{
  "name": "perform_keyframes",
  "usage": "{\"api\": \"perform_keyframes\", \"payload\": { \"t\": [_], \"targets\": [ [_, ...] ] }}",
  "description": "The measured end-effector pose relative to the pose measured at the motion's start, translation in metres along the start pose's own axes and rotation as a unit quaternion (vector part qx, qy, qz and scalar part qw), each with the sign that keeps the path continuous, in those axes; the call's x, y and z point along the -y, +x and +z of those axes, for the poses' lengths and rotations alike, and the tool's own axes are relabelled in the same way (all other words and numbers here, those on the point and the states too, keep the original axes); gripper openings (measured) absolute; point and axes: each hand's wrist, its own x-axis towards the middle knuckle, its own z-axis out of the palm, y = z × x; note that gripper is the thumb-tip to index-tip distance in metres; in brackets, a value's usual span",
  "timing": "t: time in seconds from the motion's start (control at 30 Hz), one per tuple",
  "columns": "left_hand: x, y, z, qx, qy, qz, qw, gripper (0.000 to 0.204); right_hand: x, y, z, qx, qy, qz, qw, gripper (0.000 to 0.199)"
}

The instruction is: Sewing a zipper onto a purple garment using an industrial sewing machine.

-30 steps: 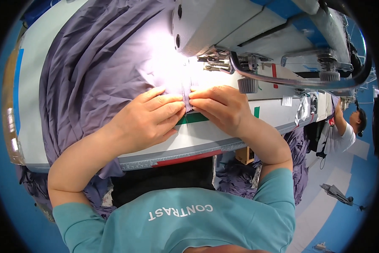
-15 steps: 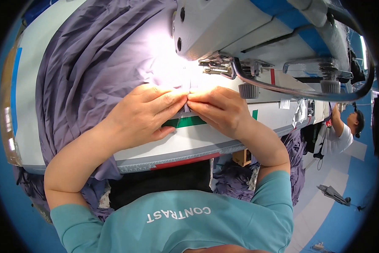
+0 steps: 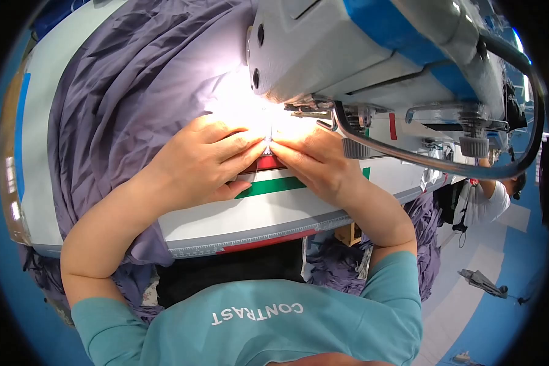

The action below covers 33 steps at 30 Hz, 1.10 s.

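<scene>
Purple-grey fabric [image 3: 125, 104] spreads over the left of the white sewing table and under the sewing machine head [image 3: 323, 46]. My left hand [image 3: 204, 160] is closed at the fabric's near edge, its fingertips pressed together just in front of the presser foot [image 3: 311, 107]. Almost touching it, my right hand [image 3: 317, 157] pinches the same edge from the right. A narrow strip of the cloth shows between the fingertips. Bright lamp glare washes out the stitching spot, so the needle and the cloth there are hard to make out.
A curved metal bar [image 3: 421, 160] arcs from the machine above my right wrist. Green tape [image 3: 271, 186] and a measuring tape [image 3: 195, 250] run along the table's near edge. More purple cloth [image 3: 424, 244] hangs below at right. Another person [image 3: 485, 201] sits farther right.
Both hands and the fabric edge have moved forward, closer to the presser foot. A red patch on the table now shows between the fingertips. The view has shifted slightly.
</scene>
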Motion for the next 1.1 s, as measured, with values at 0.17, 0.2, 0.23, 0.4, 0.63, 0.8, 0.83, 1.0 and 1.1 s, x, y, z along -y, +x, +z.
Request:
{"api": "perform_keyframes", "payload": {
  "t": [0.17,0.2,0.23,0.4,0.63,0.8,0.83,1.0,1.1],
  "targets": [
    [0.011,0.004,0.000,-0.016,0.001,0.002,1.000,0.064,0.003,0.009,0.008,0.034,-0.080,0.050,0.995,0.034],
    [0.014,0.005,0.000,-0.019,-0.009,0.002,1.000,0.065,0.006,0.012,0.010,-0.049,0.013,0.081,0.995,0.034],
    [0.016,0.006,0.000,-0.021,-0.019,0.002,1.000,0.065,0.008,0.013,0.007,-0.090,0.058,0.097,0.990,0.034],
    [0.023,0.009,-0.001,-0.023,0.003,-0.012,1.000,0.057,0.003,0.016,-0.002,0.007,-0.122,0.022,0.992,0.035],
    [0.030,0.010,-0.003,0.000,0.005,-0.047,0.999,0.040,-0.012,0.005,0.017,-0.010,-0.097,0.100,0.990,0.034],
    [0.035,0.013,-0.005,-0.015,0.031,-0.050,0.998,0.035,-0.011,0.009,0.007,-0.031,-0.169,0.073,0.982,0.029],
    [0.036,0.014,-0.005,-0.020,0.039,-0.048,0.998,0.034,-0.010,0.010,0.004,-0.023,-0.150,0.086,0.985,0.028],
    [0.036,0.012,-0.002,-0.022,0.047,-0.044,0.998,0.041,-0.017,0.002,0.010,-0.031,-0.106,0.090,0.990,0.024],
    [0.038,0.009,-0.002,-0.024,0.060,-0.034,0.997,0.046,-0.028,-0.003,0.014,-0.037,-0.082,0.093,0.992,0.024]
  ]
}}
